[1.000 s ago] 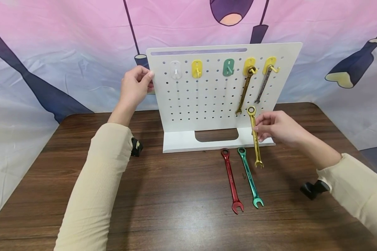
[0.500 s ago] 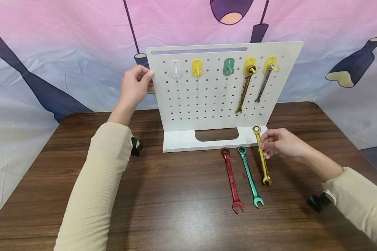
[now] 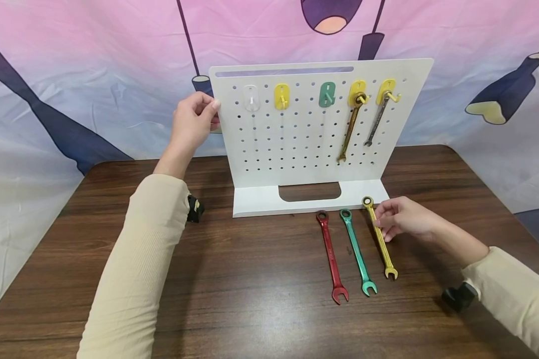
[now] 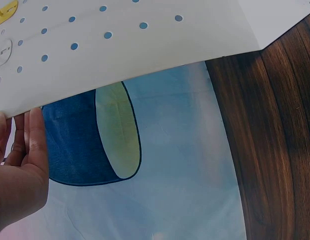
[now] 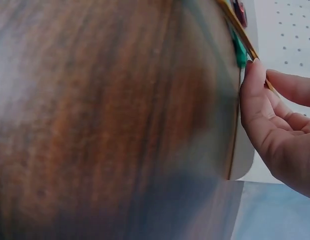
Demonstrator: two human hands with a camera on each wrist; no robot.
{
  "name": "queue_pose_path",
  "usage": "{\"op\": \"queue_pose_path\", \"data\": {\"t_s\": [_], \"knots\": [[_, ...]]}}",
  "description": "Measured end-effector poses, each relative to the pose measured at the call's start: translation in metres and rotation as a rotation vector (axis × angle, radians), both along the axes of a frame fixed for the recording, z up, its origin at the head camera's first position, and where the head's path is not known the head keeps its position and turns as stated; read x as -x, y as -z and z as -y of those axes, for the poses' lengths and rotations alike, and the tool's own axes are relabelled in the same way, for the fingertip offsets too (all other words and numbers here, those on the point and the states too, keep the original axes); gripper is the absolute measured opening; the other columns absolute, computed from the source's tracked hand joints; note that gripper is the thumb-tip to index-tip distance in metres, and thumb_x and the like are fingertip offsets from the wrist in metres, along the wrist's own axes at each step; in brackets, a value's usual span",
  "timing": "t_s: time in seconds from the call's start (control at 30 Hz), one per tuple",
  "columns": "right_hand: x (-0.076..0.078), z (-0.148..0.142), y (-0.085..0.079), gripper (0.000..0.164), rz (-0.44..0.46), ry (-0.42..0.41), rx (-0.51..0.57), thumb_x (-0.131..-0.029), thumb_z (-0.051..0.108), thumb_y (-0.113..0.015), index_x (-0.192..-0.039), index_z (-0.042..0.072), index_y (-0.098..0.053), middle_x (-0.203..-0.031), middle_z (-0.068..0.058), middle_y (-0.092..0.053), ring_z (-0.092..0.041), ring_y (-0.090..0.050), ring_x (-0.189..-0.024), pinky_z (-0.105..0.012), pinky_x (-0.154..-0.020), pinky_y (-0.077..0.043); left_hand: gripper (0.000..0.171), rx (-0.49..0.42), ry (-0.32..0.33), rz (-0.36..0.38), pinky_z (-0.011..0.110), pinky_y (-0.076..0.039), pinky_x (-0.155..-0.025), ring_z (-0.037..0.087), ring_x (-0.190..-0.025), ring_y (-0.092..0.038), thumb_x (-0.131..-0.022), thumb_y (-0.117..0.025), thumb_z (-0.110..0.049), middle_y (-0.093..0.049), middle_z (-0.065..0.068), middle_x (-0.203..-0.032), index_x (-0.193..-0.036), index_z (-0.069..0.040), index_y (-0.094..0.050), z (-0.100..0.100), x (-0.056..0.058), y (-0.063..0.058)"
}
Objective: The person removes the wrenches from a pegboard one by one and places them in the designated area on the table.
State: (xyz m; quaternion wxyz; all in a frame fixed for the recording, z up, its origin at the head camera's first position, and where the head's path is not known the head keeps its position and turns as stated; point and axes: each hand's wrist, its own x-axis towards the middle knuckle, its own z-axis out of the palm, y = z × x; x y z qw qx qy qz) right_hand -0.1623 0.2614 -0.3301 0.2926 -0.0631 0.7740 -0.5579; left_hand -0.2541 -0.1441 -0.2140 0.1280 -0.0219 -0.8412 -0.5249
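Observation:
My right hand [image 3: 406, 217] pinches a yellow-gold combination wrench [image 3: 379, 237] by its shaft, low over the table, ring end toward the board. In the right wrist view, thumb and fingers meet on the gold wrench [image 5: 241, 29]. To its left lie a green wrench [image 3: 357, 249] and a red wrench [image 3: 330, 257], roughly side by side. My left hand [image 3: 193, 119] grips the left edge of a white pegboard [image 3: 292, 144]; in the left wrist view the fingers [image 4: 37, 135] go behind that edge. A bronze wrench [image 3: 350, 130] and a smaller silver wrench [image 3: 377, 122] hang from hooks.
Along the board's top sit a clear hook [image 3: 251, 98], a yellow hook [image 3: 281, 96] and a green hook [image 3: 327, 94], with nothing hanging on them. The board's base [image 3: 256, 200] stands on the brown wooden table [image 3: 233, 279]. A patterned cloth [image 3: 117, 75] hangs behind.
My right hand has brought the gold wrench down from in front of the board to beside the green wrench, moving toward me and slightly right. The left hand keeps its place.

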Motion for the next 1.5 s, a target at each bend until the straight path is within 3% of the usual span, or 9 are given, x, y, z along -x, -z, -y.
{"op": "queue_pose_path", "data": {"t_s": [0.37, 1.5], "knots": [[-0.003, -0.002, 0.011, 0.012, 0.028, -0.054, -0.032, -0.087, -0.002, -0.056, -0.091, -0.012, -0.05, -0.07, -0.009, -0.053, -0.016, -0.058, -0.058, -0.031, -0.055, -0.057, 0.02, 0.0, -0.001, -0.005, 0.024, -0.054, -0.078, 0.015, -0.081, -0.06, -0.094, -0.05, -0.024, -0.057, 0.005, -0.09, -0.093, -0.005, -0.056, 0.0, 0.001, 0.0], [-0.009, -0.002, 0.012, 0.013, -0.003, 0.016, -0.126, -0.086, -0.001, -0.057, -0.091, -0.012, -0.052, -0.068, -0.01, -0.053, -0.015, -0.056, -0.054, -0.03, -0.048, -0.055, 0.018, -0.006, 0.004, -0.014, 0.024, -0.054, -0.077, 0.015, -0.079, -0.061, -0.094, -0.05, -0.023, -0.057, 0.005, -0.088, -0.092, -0.005, -0.055, -0.001, 0.002, 0.002]]}}
